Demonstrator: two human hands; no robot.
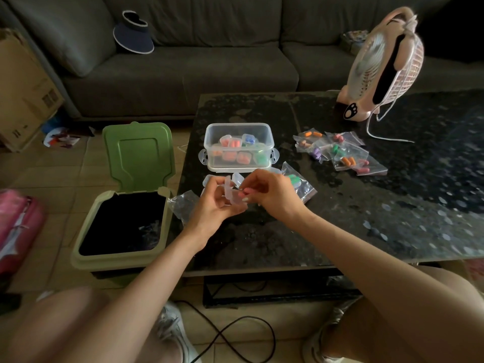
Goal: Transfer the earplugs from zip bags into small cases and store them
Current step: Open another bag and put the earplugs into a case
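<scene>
Both hands meet just above the near edge of the counter [340, 218]. The left hand [216, 205] curls around a small case [230, 193] of clear plastic, holding it with its hinged lid swung open. The right hand [272, 196] pinches pink earplugs [245, 191] at the mouth of that case. Whether they are already seated inside is hard to tell, since the fingers cover them.

This looks like the loading step for one case. The next move calls for the plugs to be pressed fully in, the lid snapped closed, and the case carried forward to the storage box [237, 124]. That box stands directly beyond the hands and already contains several filled cases in orange, blue and green.

Spare cases [237, 177] lie between the hands and the box. Just beyond the right hand rests a bag of green earplugs [297, 182], likely next in turn. More zip bags [340, 155] with mixed colours lie farther out to the right. An empty bag [183, 204] sits beside the left hand at the counter's edge, above the open bin [115, 260] on the floor.
</scene>
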